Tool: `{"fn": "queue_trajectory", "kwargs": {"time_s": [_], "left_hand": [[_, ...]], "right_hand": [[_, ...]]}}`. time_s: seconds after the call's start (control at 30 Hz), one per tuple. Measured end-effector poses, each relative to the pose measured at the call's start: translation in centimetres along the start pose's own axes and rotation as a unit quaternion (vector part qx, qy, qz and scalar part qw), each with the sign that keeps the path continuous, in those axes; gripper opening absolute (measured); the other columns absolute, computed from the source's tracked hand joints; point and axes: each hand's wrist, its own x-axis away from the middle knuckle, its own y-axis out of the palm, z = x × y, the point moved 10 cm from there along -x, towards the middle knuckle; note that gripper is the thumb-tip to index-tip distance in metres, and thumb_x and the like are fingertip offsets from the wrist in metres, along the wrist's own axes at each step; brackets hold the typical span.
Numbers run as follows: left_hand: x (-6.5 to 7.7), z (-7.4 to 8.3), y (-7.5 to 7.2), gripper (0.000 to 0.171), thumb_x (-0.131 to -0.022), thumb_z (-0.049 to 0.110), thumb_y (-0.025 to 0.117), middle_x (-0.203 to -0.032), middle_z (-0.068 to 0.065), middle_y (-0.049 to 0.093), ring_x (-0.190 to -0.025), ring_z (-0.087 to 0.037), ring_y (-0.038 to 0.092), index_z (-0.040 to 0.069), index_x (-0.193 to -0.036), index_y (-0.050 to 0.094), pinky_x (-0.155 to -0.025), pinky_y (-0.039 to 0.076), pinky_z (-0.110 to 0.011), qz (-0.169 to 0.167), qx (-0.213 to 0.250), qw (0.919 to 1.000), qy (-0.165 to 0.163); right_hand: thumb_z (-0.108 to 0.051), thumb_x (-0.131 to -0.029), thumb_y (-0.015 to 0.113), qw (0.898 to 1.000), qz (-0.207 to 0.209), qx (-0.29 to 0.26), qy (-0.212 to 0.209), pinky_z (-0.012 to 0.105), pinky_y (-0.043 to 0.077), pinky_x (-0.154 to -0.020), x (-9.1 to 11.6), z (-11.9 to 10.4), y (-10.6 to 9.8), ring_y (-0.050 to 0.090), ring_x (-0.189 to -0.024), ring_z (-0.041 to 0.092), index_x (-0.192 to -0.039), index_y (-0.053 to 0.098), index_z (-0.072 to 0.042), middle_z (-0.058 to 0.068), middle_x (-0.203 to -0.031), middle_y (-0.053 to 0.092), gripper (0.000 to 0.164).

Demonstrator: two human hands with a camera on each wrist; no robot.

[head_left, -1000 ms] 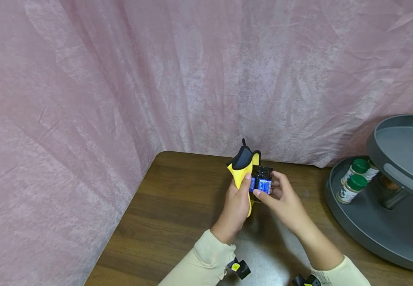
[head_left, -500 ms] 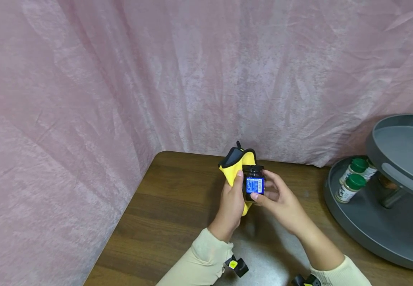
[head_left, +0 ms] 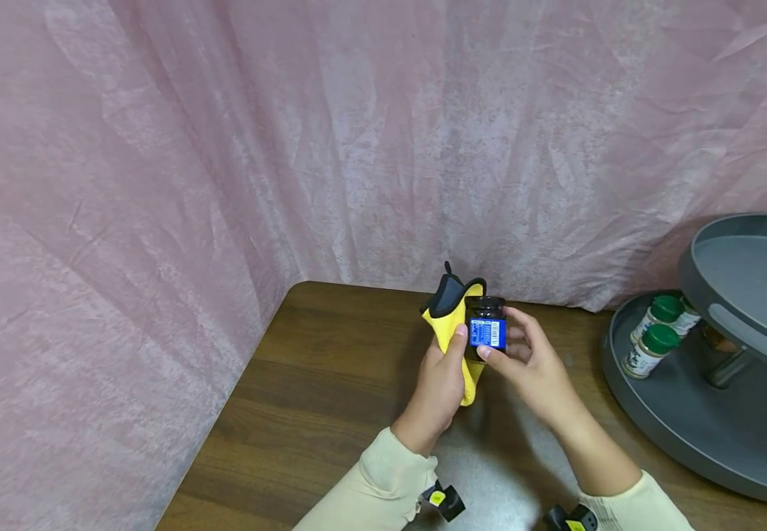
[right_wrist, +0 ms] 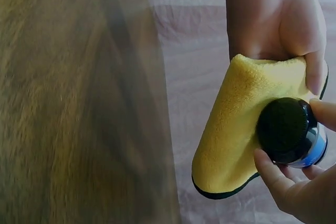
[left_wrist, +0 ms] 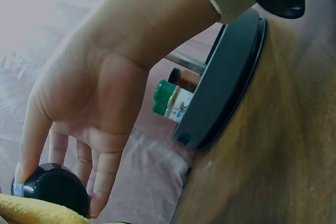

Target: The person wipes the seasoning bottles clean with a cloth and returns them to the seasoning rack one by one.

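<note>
Above the table my left hand (head_left: 438,383) grips a yellow cloth (head_left: 446,324) with dark grey backing and black edging, its thumb on the near side. My right hand (head_left: 539,369) holds a small dark jar (head_left: 486,310) with a black lid and a blue label, pinched between thumb and fingers. The jar is upright in the head view, its left side against the cloth. In the right wrist view the jar's round dark end (right_wrist: 283,129) overlaps the yellow cloth (right_wrist: 236,124). The left wrist view shows the right hand's palm, with fingers around the jar (left_wrist: 55,187).
At the right stands a two-tier grey round rack (head_left: 649,435). Several green-capped seasoning bottles (head_left: 652,350) sit on its lower tier. A pink curtain (head_left: 383,147) hangs behind the brown wooden table (head_left: 304,383). Black cameras (head_left: 446,501) are strapped at both wrists.
Both hands shifted a little left with the cloth and jar, then back right. The jar has turned so its blue label faces more toward me, and it now sits slightly higher.
</note>
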Motion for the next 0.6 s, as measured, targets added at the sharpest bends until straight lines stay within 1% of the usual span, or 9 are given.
{"fn": "queue_trajectory", "kwargs": {"time_s": [0.13,0.2,0.37,0.5,0.6], "left_hand": [[0.2,-0.2,0.5,0.044,-0.105,0.043,0.048,-0.118,-0.009,0.064,-0.099,-0.016,0.057,0.012,-0.137,0.052,-0.087,0.046,-0.029,-0.010,-0.004,0.9999,0.001],[0.3,-0.2,0.6,0.043,-0.106,0.042,0.048,-0.118,-0.010,0.064,-0.099,-0.015,0.058,0.012,-0.137,0.052,-0.088,0.047,-0.030,-0.011,-0.001,0.9999,0.003],[0.2,-0.2,0.2,0.045,-0.106,0.043,0.046,-0.120,-0.010,0.063,-0.101,-0.016,0.057,0.013,-0.139,0.050,-0.089,0.046,-0.030,-0.003,0.005,1.0000,0.000],[0.0,-0.2,-0.1,0.048,-0.105,0.047,0.045,-0.117,-0.009,0.062,-0.098,-0.016,0.056,0.014,-0.140,0.049,-0.086,0.045,-0.030,-0.004,0.010,0.9999,-0.008],[-0.2,-0.2,-0.2,0.048,-0.106,0.047,0.044,-0.116,-0.009,0.062,-0.095,-0.015,0.057,0.013,-0.140,0.048,-0.084,0.047,-0.028,-0.009,0.024,0.9996,-0.008]], "right_hand": [[-0.020,-0.094,0.073,1.000,0.017,0.001,0.003,0.020,0.054,-0.081,-0.2,0.3,-0.5,0.063,-0.099,0.003,-0.155,0.034,-0.019,0.019,-0.129,0.056,0.073],[-0.020,-0.094,0.073,1.000,0.017,-0.001,0.002,0.019,0.054,-0.081,-0.2,0.4,-0.5,0.063,-0.100,0.005,-0.155,0.034,-0.019,0.019,-0.129,0.056,0.073],[-0.020,-0.096,0.071,1.000,-0.003,-0.008,-0.007,0.018,0.054,-0.084,0.0,0.3,0.3,0.063,-0.106,0.015,-0.157,0.031,-0.020,0.023,-0.131,0.059,0.072],[-0.017,-0.096,0.070,1.000,-0.016,-0.016,-0.018,0.020,0.055,-0.083,0.1,0.0,0.8,0.067,-0.103,0.015,-0.156,0.030,-0.020,0.025,-0.125,0.062,0.072],[-0.017,-0.095,0.072,0.999,-0.024,-0.006,-0.030,0.021,0.056,-0.082,0.3,-0.2,1.3,0.068,-0.104,0.017,-0.155,0.029,-0.017,0.023,-0.123,0.059,0.074]]}}
